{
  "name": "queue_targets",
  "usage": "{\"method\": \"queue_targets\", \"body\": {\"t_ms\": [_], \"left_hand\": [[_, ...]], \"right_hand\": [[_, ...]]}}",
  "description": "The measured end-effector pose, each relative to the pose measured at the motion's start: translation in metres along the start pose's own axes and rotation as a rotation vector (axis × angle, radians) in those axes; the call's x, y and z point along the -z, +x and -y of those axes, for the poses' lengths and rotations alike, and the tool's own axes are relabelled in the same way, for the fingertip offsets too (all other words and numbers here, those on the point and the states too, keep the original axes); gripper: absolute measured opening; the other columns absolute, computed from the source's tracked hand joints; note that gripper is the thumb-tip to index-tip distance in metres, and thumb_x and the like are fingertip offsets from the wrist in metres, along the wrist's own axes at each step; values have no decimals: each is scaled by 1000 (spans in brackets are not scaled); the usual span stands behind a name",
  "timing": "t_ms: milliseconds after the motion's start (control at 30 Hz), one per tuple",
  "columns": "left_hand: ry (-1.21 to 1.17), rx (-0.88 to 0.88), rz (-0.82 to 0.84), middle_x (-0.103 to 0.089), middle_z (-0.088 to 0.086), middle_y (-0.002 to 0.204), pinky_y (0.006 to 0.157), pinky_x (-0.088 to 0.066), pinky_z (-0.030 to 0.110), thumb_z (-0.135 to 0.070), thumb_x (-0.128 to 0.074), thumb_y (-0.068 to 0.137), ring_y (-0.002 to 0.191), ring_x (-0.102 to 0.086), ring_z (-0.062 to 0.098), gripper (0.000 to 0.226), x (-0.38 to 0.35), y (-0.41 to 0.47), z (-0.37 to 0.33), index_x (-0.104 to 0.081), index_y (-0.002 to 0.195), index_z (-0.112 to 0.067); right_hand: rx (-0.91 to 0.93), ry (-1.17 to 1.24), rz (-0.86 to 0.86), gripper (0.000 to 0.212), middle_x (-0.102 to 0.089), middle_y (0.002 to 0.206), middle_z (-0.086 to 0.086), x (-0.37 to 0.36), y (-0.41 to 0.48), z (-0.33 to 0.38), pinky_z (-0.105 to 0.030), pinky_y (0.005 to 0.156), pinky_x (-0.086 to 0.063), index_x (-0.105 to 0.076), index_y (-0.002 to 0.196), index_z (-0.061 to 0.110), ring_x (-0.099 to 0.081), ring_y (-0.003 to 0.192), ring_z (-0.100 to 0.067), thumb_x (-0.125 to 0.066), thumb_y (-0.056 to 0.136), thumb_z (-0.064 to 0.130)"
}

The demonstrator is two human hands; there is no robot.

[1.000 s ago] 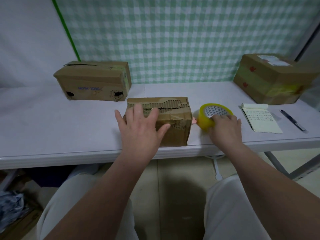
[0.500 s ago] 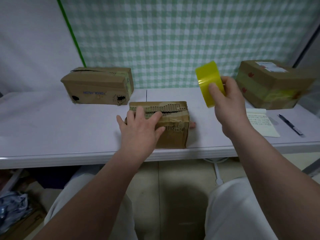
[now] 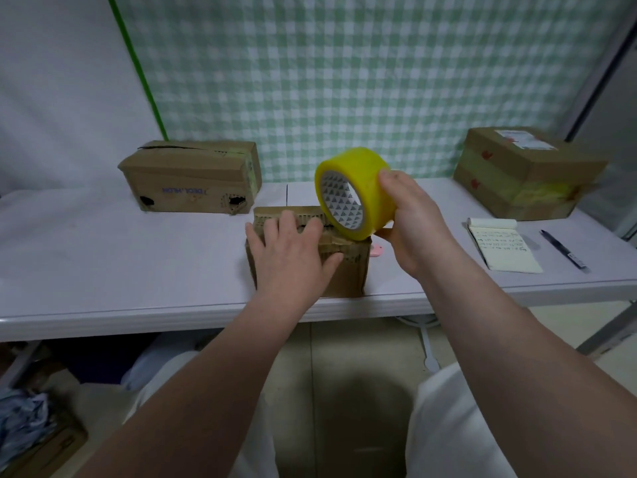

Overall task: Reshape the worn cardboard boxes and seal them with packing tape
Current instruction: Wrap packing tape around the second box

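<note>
A small worn cardboard box (image 3: 348, 270) with a torn corrugated top edge stands at the table's front edge. My left hand (image 3: 293, 257) lies flat over its top and near face, fingers spread. My right hand (image 3: 410, 225) grips a roll of yellow packing tape (image 3: 358, 191), held in the air just above the box's right end, its core facing me. A long worn box (image 3: 193, 177) with holes in its side lies at the back left. A larger taped box (image 3: 524, 174) sits at the back right.
A notepad (image 3: 503, 250) and a dark pen (image 3: 565, 250) lie on the white table (image 3: 103, 257) to the right. A small pink object (image 3: 376, 251) peeks out behind the small box. A checked green cloth hangs behind. My knees are below the table edge.
My right hand lifted the tape roll off the table, then brought it down and leftward over the small box and turned its core toward me. My left hand stayed on the box.
</note>
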State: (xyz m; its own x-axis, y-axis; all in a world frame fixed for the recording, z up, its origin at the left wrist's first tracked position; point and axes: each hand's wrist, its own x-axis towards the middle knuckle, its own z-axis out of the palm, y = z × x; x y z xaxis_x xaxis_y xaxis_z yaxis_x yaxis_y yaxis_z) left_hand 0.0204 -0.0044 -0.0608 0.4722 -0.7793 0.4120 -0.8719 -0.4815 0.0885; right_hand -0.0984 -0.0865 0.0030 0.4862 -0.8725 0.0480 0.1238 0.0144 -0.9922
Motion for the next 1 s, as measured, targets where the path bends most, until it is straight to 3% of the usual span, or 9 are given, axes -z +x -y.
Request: {"method": "queue_targets", "body": {"t_ms": [133, 333, 467, 567, 633, 733, 800, 900, 1000], "left_hand": [[-21, 5, -97, -49, 10, 109, 103, -28, 55, -64, -53, 78, 104, -44, 33, 52, -9, 0, 0, -56, 109, -22], [-3, 12, -124, -51, 10, 105, 97, -32, 53, -68, -51, 75, 100, -46, 33, 53, -12, 2, -2, -57, 103, -23], [-3, -6, -114, -52, 9, 107, 98, -31, 53, -66, -53, 78, 100, -47, 33, 52, -11, 1, -1, -57, 105, -22], [-65, -1, -32, -50, 6, 114, 103, -28, 50, -63, -51, 83, 109, -45, 31, 50, 0, 4, 2, -56, 113, -24], [-168, 31, 36, -51, 4, 120, 108, -24, 49, -62, -49, 85, 117, -43, 29, 49, 11, 10, 6, -57, 118, -26], [-347, 66, 26, -53, 3, 128, 110, -23, 52, -57, -51, 87, 125, -42, 27, 49, 28, 17, 11, -57, 126, -28], [-560, 71, -25, -53, 1, 130, 105, -32, 40, -49, -54, 90, 123, -44, 19, 46, 42, 19, 10, -55, 130, -26], [-977, 110, 58, -54, -8, 126, 94, -37, 27, -34, -56, 93, 115, -47, 5, 40, 65, 19, 4, -52, 133, -29], [-1236, 92, 181, -54, -12, 124, 96, -43, 27, -29, -58, 92, 116, -51, 4, 43, 80, 18, 0, -50, 135, -31]], "right_hand": [[36, 56, 11, 17, -61, 87, 9, 2, 1, -4, -33, 79, -49, -58, 93, 24, -59, 75, -6, -45, 100, 31], [35, 74, 4, 16, -62, 81, 15, 2, 4, -10, -32, 79, -48, -58, 93, 24, -62, 66, 2, -46, 99, 32], [13, 116, 7, 16, -63, 90, 10, 3, 3, -8, -37, 82, -48, -59, 94, 25, -61, 78, -7, -46, 99, 33], [-63, 205, -44, 18, -63, 111, 2, 7, 5, -3, -43, 84, -46, -61, 100, 26, -60, 91, -19, -49, 97, 37], [-96, 277, -68, 28, -67, 109, -4, 10, 5, 0, -40, 80, -46, -64, 110, 22, -61, 86, -22, -50, 95, 41], [-104, 396, -25, 31, -62, 59, 1, 13, -2, 6, -29, 63, -26, -61, 86, 18, -52, 48, -16, -44, 98, 41], [-89, 454, -28, 35, -52, 44, 3, 15, -9, 9, -29, 59, -18, -54, 74, 17, -44, 34, -11, -42, 99, 39], [-55, 451, -4, 30, -55, 45, 5, 17, -14, 13, -28, 58, -27, -54, 77, 19, -51, 37, -9, -44, 97, 39], [-12, 338, 29, 31, -72, 73, 2, 17, -16, 13, -33, 63, -49, -63, 100, 18, -69, 62, -12, -49, 93, 45]]}}
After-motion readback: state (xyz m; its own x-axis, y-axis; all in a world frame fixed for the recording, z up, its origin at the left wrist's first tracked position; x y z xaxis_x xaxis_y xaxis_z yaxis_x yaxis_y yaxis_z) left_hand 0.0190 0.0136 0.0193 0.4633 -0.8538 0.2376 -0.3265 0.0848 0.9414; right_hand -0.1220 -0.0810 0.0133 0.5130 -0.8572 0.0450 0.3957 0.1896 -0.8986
